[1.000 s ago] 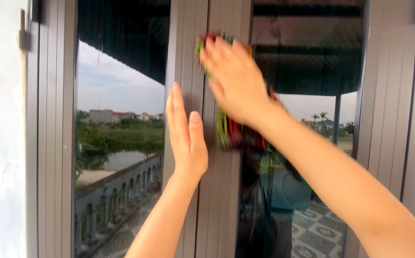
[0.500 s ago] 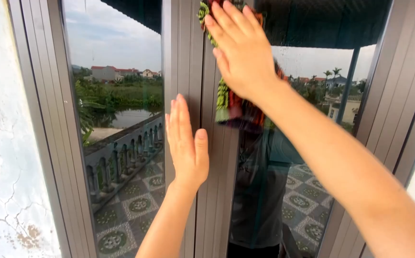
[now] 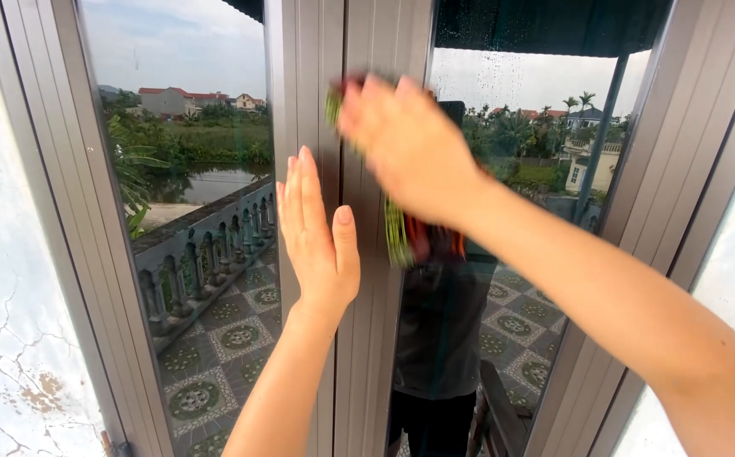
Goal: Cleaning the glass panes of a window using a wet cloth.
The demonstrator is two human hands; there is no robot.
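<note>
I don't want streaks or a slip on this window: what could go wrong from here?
1. The right hand presses a cloth half on the centre frame, half on the right pane; drops show high on that glass, so it may smear.
2. The left hand lies flat on the frame with no grip; a hard push could make it slide.

Bright, even daylight here, soft and overcast, no hard shadows on either arm. The right hand [image 3: 410, 148] is smeared with motion blur, and the green and red cloth [image 3: 401, 233] under it blurs too. The left hand [image 3: 317, 241] is crisp. The glass panes [image 3: 190, 169] mirror sky and landscape sharply, with faint droplets or streaks catching light top right. Straight frame lines [image 3: 37, 211] lean outward towards the edges, a wide-lens stretch
</note>
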